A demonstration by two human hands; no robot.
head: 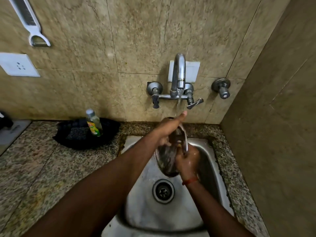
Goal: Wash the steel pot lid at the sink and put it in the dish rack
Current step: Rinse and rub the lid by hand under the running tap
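Hands, left [168, 130] and right [187, 160], clasp steel lid [166, 159] under running tap [178, 74].

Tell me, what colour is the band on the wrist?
Orange-red, on the right wrist band; the head view shows it.

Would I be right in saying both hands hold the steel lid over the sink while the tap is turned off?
Not quite: the head view shows water running from the tap. Both the left hand and right hand do hold the steel lid over the sink.
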